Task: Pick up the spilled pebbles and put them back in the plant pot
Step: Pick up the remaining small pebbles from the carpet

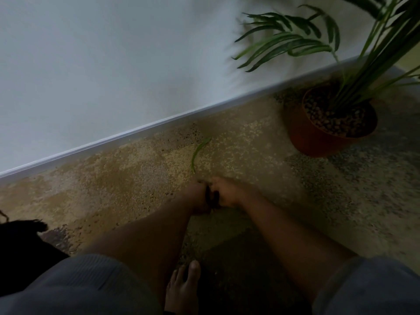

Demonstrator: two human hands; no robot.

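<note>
Dark pebbles [212, 197] sit pinched between both hands' fingers [223, 189], pressed together. Blur hides the grip. Carrying them to the plant pot [318, 137] beyond, some could slip out.

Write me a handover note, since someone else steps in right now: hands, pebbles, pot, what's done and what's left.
Left hand and right hand: together low over the floor, closed around dark pebbles; the grip is blurred.
Pot: upright by the wall, ahead and to the right, already holding many pebbles.
Leaf: lying on the floor just beyond the hands.
Done: a handful seems gathered.
Left: carry it to the pot, drop it in, and check the dim floor for strays.
</note>
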